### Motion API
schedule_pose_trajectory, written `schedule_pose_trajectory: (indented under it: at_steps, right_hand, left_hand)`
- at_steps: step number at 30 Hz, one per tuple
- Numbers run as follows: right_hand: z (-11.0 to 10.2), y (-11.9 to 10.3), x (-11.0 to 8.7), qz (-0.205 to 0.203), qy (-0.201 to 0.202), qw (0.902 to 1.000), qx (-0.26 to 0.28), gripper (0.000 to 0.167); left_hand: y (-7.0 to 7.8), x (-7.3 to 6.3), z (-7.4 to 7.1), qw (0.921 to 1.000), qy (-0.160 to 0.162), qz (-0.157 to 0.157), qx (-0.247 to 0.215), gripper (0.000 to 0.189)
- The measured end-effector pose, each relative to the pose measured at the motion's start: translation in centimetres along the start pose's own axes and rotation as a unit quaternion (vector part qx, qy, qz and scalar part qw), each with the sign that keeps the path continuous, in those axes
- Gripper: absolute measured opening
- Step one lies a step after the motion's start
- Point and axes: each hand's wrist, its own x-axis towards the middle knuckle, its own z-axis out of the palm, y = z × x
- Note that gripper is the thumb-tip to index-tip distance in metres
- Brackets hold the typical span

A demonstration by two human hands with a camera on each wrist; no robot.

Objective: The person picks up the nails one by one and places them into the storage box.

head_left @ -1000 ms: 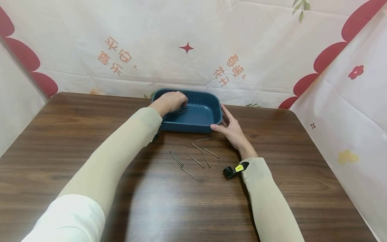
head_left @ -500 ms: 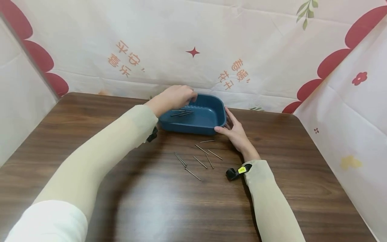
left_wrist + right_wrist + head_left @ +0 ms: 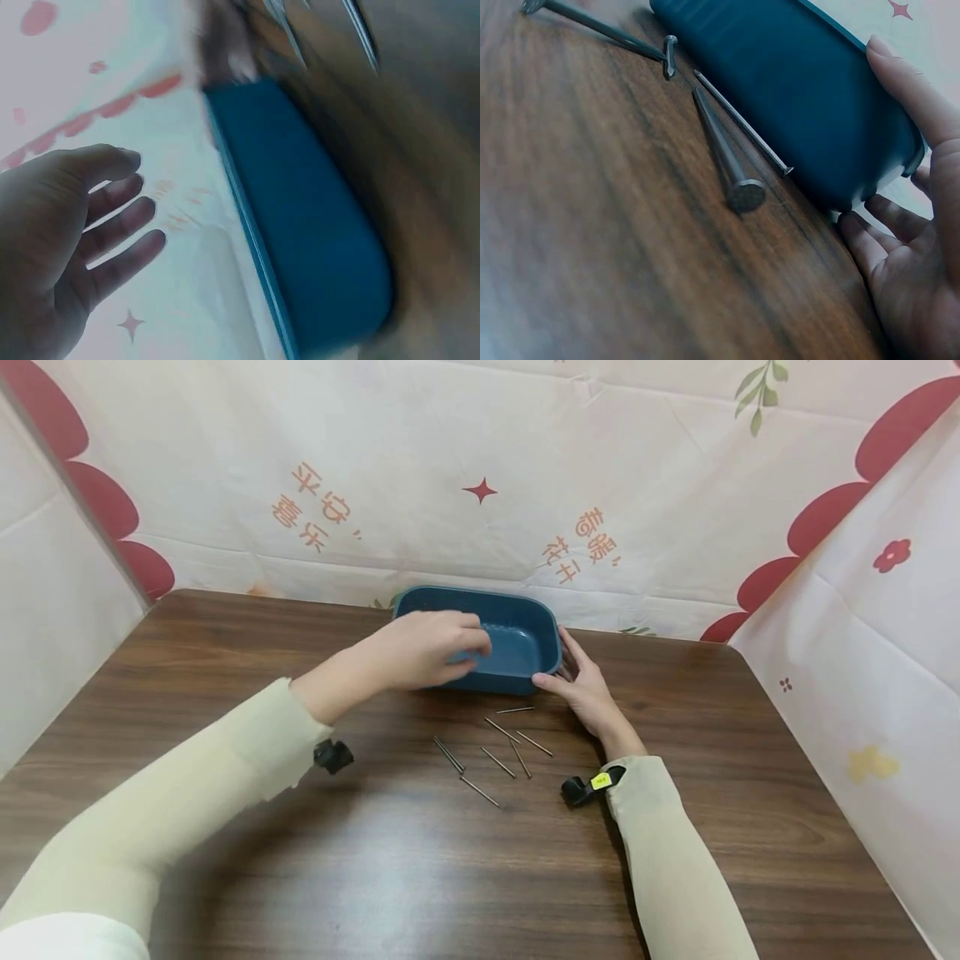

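Observation:
My left hand (image 3: 423, 650) hangs over the front left of a blue plastic bin (image 3: 517, 681), its fingers loosely bent with nothing between them. The left wrist view shows that hand (image 3: 64, 217) with thumb and fingers spread apart, beside the bin's wall (image 3: 292, 210). My right hand (image 3: 583, 692) grips the bin's right end, thumb on the front rim and fingers round the side. Several loose steel nails (image 3: 498, 762) lie on the table before the bin. In the right wrist view, a nail (image 3: 724, 154) points its flat head at the camera. The bin's left inside is hidden by my left hand.
The brown wood-grain table (image 3: 420, 877) runs up to a printed cloth backdrop (image 3: 420, 527) right behind the bin. A second cloth side (image 3: 847, 693) borders the table on the right. A black wrist camera (image 3: 333, 756) sticks out below my left cuff.
My left hand has come up out of the bin, away from the nails inside, and back toward the front left, its fingers loosening. My right hand keeps its hold on the bin.

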Motion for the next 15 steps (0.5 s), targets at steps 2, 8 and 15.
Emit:
schedule_pose_trajectory:
  at_steps: [2,8,15]
  right_hand:
    - [0.1,-0.1,0.0,0.001,-0.001,1.0000,0.003,0.091]
    - [0.1,-0.2,0.0,-0.006,-0.006,0.9999,0.009,0.091]
    - [0.0,0.1,-0.1,-0.004,-0.004,1.0000,0.005,0.089]
  left_hand:
    - [0.9,-1.1,-0.1,0.9995,0.020,0.004,-0.023,0.012]
    - [3.0,-3.7,0.0,0.9959,0.062,0.011,-0.065,0.011]
    - [3.4,-4.7,2.2,0.9936,0.058,0.006,-0.097,0.018]
